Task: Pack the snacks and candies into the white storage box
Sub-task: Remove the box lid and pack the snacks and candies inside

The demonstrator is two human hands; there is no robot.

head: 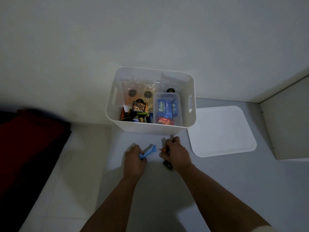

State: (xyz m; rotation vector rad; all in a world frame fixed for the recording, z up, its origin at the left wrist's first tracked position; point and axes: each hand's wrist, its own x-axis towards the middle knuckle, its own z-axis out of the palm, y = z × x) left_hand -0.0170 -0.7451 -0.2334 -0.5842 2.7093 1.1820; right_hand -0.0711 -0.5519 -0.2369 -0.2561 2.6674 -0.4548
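Here, a rounded white plastic box (pixel 150 129) sits on a pale floor (pixel 150 190) against a wall. Its flat lid (pixel 222 131) lies just beside it on the right. Inside are crinkly clear bags (pixel 139 86), a clear tub (pixel 168 108) of blue and red sweets, and loose glossy wrappers (pixel 138 113). Near the box, the left hand (pixel 134 162) grips a soft blue packet (pixel 148 150); the right hand (pixel 178 154) clasps small dark and orange candies (pixel 164 150).

Open-topped white storage box (pixel 147 129) just beyond the hands — lid (pixel 222 131) aside, right; wall close behind.
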